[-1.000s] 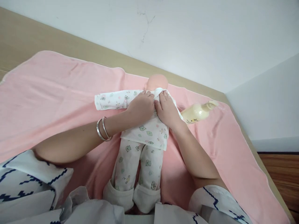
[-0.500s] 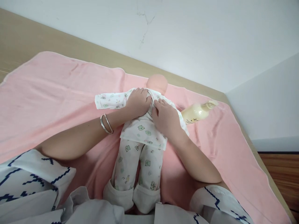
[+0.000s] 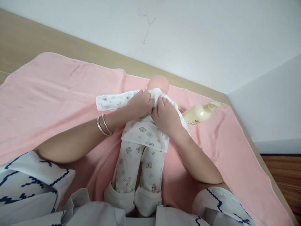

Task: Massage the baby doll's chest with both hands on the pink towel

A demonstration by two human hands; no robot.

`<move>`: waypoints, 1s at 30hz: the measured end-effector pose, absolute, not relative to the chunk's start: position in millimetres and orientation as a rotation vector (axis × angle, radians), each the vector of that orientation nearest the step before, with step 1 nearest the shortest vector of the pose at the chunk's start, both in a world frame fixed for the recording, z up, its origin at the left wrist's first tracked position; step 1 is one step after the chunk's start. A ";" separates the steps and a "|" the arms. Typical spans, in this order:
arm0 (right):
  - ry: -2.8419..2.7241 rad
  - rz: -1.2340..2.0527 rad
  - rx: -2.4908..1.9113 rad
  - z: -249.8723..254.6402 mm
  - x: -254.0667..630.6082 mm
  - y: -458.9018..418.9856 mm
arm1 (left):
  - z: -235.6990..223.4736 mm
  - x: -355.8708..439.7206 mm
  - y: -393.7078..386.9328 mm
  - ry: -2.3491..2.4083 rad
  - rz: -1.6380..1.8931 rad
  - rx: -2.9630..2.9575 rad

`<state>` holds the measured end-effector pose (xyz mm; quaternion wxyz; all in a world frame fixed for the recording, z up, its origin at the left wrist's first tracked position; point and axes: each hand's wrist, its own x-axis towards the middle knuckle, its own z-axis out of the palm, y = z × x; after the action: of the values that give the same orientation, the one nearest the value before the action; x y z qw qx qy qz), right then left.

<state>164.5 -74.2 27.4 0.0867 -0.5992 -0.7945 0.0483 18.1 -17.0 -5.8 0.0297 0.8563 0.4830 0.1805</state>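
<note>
A baby doll lies on a pink blanket, its bald head toward the wall and its legs toward me. It wears a white long-sleeved shirt and matching trousers, both printed with small green bears. My left hand, with two silver bangles on the wrist, is closed on the shirt's upper front. Beside it, my right hand lies on the other side of the chest with fingers stretched out over the fabric. One shirt sleeve extends flat to the left. The doll's other arm is mostly hidden behind my right hand.
A pale yellow pump bottle lies on its side on the pink blanket, close to the doll's right-hand side. The blanket covers a beige surface that meets a white wall. Brown wood shows at the lower right.
The shirt's neckline has been drawn together and smoothed over the upper chest. My right fingers have straightened from a curl, and my left hand has turned slightly.
</note>
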 end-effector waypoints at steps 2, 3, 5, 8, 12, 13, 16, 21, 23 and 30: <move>-2.365 0.075 -1.783 29.6 159.3 -85.4 | -10.0 15.4 -8.2 1.500 0.598 2.583; -2.361 0.055 -1.783 30.8 157.8 -88.7 | -11.8 15.0 -6.1 1.528 0.617 2.545; -2.341 0.067 -1.785 33.2 158.0 -88.6 | -13.5 16.2 -7.7 1.602 0.662 2.480; -2.268 0.187 -1.785 33.2 165.7 -73.0 | -9.6 21.0 -21.9 1.630 0.655 2.554; -2.223 0.240 -1.740 21.1 179.0 -45.9 | 2.1 24.4 -43.0 1.527 0.618 2.679; -2.227 0.238 -1.732 17.7 181.3 -41.8 | 4.1 23.8 -44.9 1.512 0.636 2.657; -2.274 0.247 -1.731 12.9 183.5 -39.2 | 3.5 20.4 -39.4 1.487 0.663 2.558; -2.383 0.169 -1.771 22.4 170.3 -65.1 | -14.5 18.7 -14.7 1.433 0.660 2.692; -2.413 0.091 -1.789 27.9 162.7 -80.8 | -20.8 20.8 -9.3 1.510 0.688 2.658; -2.335 0.229 -1.743 38.4 162.0 -83.0 | -24.8 26.8 -14.1 1.665 0.935 2.248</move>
<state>162.0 -83.0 38.4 0.1091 -0.5928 -0.7941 0.0780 26.8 -14.1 -24.8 0.0960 0.7586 0.5619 0.3155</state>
